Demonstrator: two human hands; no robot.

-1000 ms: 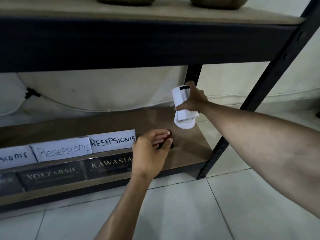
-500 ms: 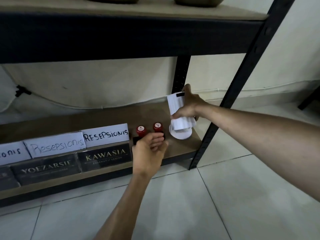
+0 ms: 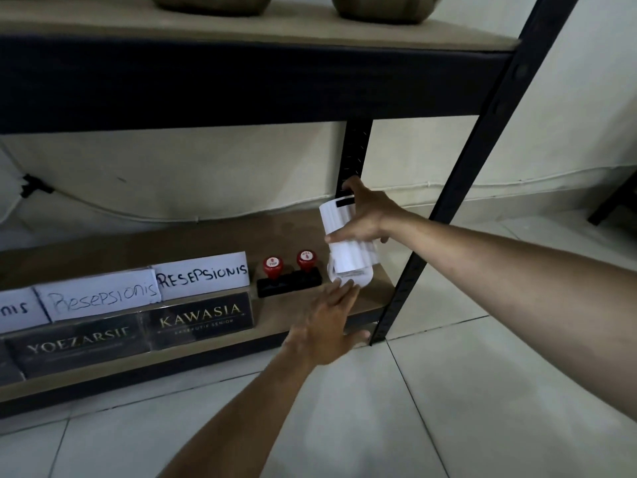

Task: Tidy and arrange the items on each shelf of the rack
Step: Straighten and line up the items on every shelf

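Bottom shelf (image 3: 213, 236), right end: stamps placed, white holder in hand.
Our left hand (image 3: 329, 317), fingers spread, has let go of the two red-knobbed stamps (image 3: 289, 276), now standing beside the name signs (image 3: 201, 276); our right hand (image 3: 370, 215) grips the white holder (image 3: 346, 243) upright on the shelf. Its base is blurred; the bowls (image 3: 379, 5) above are cut off.

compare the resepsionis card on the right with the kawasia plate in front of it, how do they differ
The RESEPSIONIS card is white with black handwritten capitals; the KAWASIA plate is dark and glossy with gold printed letters.
The card stands behind, deeper on the shelf; the plate sits in front, nearer the edge.
The plate carries a smaller second line under the name; the card shows one word only.
Both are wide name signs facing forward, and neither hand touches them.
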